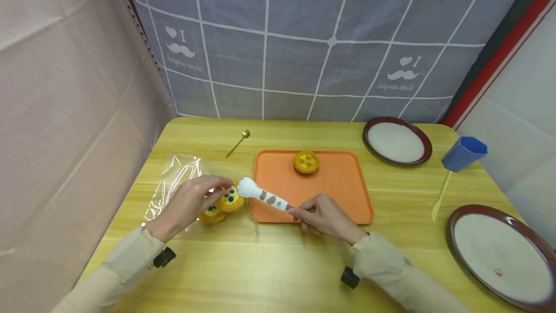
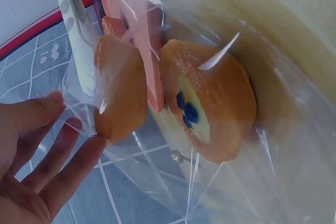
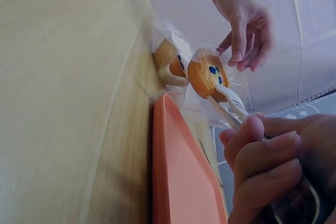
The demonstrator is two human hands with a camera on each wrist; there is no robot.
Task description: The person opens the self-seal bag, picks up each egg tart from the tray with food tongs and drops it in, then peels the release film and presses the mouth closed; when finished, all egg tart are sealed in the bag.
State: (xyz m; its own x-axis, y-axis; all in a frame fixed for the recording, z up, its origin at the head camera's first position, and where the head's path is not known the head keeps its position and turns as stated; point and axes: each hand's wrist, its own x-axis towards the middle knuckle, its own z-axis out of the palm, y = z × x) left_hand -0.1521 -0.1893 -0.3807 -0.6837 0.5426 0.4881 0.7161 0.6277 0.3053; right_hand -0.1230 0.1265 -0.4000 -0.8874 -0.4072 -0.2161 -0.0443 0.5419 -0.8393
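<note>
My left hand [image 1: 194,200] pinches the edge of a clear plastic bag [image 1: 177,170] at the left of the table. Inside it are two custard tarts with blueberries: one tart [image 1: 230,200] is raised near my fingertips, and the other tart [image 2: 210,103] lies lower beside it. With my right hand [image 1: 323,216] I grip the metal end of white, brown-spotted tongs [image 1: 271,199]. Their paw-shaped tips reach left to the raised tart, right at its side in the right wrist view. Between the hands, an orange tray [image 1: 278,173] carries a third tart [image 1: 306,162] near its far edge.
Behind the bag lies a small gold spoon [image 1: 238,143]. To the right are two dark-rimmed plates, a far plate [image 1: 395,140] and a near plate [image 1: 499,255], with a blue cup [image 1: 464,153] and a pale yellow knife-like utensil [image 1: 442,197] between them. A grey curtain [image 1: 295,62] hangs behind.
</note>
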